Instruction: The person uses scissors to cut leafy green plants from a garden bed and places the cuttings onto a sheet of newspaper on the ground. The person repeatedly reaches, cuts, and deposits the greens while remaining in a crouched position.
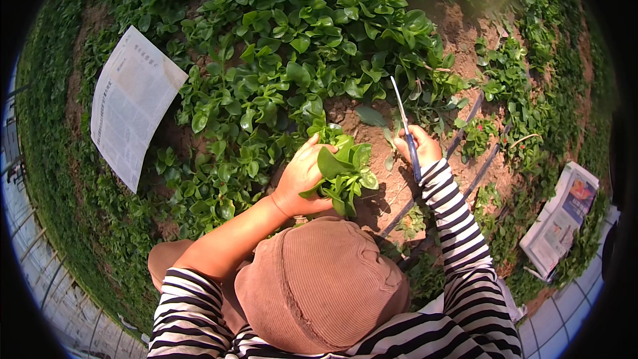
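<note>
My left hand (304, 179) is closed around a bunch of leafy green cuttings (346, 172), just above the brown ribbed cap. To its right, my right hand (421, 147) grips the blue handles of a pair of scissors (410, 144), whose blades point up and slightly left, away from my body. The blades look closed. Low green plants (299, 75) with glossy leaves grow beyond both hands. A few loose leaves (371, 115) lie on the bare soil between the scissors and the plants.
A sheet of newspaper (134, 104) lies on the plants at the left. Folded newspapers (560, 219) rest at the right. Dark irrigation tapes (466, 124) run over the reddish soil (389, 179) beside my right hand. Pale paving (556, 316) borders the bed at the lower right.
</note>
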`<state>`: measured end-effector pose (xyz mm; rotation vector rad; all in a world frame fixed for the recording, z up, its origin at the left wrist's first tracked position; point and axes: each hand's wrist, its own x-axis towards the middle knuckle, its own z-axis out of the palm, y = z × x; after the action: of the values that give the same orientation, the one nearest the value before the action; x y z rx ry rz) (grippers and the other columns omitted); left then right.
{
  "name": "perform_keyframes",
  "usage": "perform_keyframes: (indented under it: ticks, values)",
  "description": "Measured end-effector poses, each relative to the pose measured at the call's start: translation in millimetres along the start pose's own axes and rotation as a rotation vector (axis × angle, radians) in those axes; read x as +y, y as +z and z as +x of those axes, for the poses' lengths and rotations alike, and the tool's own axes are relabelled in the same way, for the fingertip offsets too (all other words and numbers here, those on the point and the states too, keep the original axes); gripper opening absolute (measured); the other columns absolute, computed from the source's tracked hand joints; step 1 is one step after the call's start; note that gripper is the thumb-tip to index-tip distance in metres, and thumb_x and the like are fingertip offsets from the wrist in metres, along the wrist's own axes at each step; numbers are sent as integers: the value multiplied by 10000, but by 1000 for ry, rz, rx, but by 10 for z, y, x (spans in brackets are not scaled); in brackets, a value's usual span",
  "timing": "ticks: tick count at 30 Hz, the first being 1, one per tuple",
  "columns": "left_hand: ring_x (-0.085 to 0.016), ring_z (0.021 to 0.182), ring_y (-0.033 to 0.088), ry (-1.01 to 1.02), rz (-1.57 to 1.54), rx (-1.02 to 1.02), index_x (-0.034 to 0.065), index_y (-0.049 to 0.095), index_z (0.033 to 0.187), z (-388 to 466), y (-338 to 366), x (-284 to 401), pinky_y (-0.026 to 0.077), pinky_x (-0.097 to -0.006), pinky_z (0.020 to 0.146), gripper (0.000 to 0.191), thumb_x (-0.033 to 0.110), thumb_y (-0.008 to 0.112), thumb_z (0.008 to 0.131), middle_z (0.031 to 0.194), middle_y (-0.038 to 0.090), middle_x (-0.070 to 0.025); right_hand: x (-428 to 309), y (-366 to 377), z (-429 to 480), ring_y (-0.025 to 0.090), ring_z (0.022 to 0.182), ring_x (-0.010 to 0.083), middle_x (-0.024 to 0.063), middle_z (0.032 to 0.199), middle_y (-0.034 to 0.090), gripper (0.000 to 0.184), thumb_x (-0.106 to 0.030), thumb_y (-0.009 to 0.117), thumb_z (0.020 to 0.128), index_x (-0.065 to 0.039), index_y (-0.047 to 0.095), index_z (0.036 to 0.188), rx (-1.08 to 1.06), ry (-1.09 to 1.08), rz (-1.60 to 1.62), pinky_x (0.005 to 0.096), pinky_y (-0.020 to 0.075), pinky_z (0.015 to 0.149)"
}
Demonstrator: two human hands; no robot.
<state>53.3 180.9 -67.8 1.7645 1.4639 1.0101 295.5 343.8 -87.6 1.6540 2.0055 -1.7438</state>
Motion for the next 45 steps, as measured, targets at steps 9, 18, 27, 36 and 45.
perform_keyframes:
  ticks: [9, 18, 27, 36, 45]
  values:
    - [-259, 842, 594, -486, -301, 159, 69, 635, 954, 89, -145, 237, 471, -377, 772, 286, 225, 669, 717, 897, 640, -72, -412, 10, 301, 548, 871, 295, 103, 958, 575, 649, -169, 822, 634, -65, 484, 1178, 704, -623, -420, 395, 442, 802]
    - [-235, 843, 606, -455, -360, 151, 45, 609, 1020, 67, -166, 215, 483, -353, 782, 347, 207, 669, 719, 906, 642, -70, -382, 159, 646, 634, 751, 188, 51, 875, 642, 462, -7, 692, 718, -123, 532, 1135, 907, -461, -159, 312, 507, 703]
    - [-286, 966, 569, -90, -148, 99, 76, 568, 1072, 322, -137, 173, 453, -407, 878, 459, 187, 709, 649, 1059, 584, -95, -78, -404, -245, 513, 788, 83, 15, 897, 523, 518, 59, 622, 782, -43, 388, 1232, 698, -400, 158, 199, 428, 718]
    - [-332, 1109, 498, 280, -67, -215, -23, 333, 1375, 660, -252, 295, 422, -413, 961, 1048, 136, 807, 453, 1175, 527, -150, -706, -776, -963, 531, 839, 120, 17, 923, 519, 540, -55, 680, 760, -52, 406, 1225, 373, -433, 408, 253, 435, 782]
    - [-303, 983, 505, 186, 83, -142, 23, 315, 1414, 894, -232, 331, 424, -391, 904, 925, 85, 736, 593, 974, 535, -128, -1025, -214, -690, 609, 872, 213, 106, 957, 585, 618, -112, 680, 725, -53, 360, 1249, 61, -240, 1029, 297, 504, 746]
